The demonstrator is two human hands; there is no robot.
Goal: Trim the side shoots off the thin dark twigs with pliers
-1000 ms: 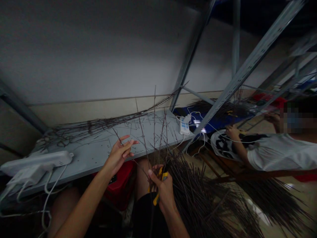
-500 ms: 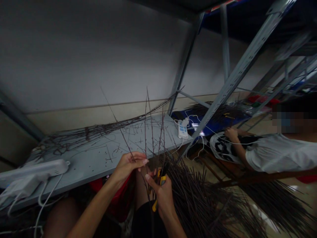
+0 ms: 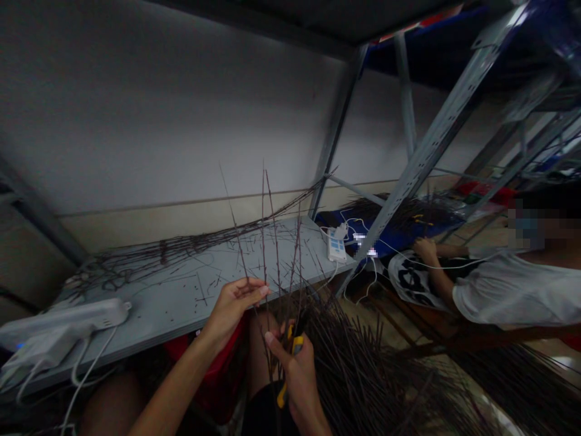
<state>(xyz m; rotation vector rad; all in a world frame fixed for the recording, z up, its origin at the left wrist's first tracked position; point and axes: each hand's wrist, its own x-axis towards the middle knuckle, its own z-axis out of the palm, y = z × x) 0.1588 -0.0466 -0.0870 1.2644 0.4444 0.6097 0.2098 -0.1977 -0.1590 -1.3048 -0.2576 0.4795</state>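
Left hand (image 3: 240, 300) was pinching thin, dark brown twigs (image 3: 264, 242) between thumb and fingertips, right around the front edge of a long grey shelf (image 3: 177, 297), head cam view. Right hand (image 3: 299, 369), just below it, was curled around a yellow-handled hand tool (image 3: 297, 345) with its thumb up against the lower ends of those twigs, which stood roughly upright and fanned out a bit at the top. Couldn't tell if the tool was open, fingers were in the way. Lying along the back of the shelf was a long bundle of dark twigs (image 3: 195, 243), with a chunky white power strip (image 3: 102, 316) near the left end. Big heap of dark sticks (image 3: 349, 369) to the right of the hands, and further right a co-worker in a pale grey T-shirt (image 3: 512, 290).
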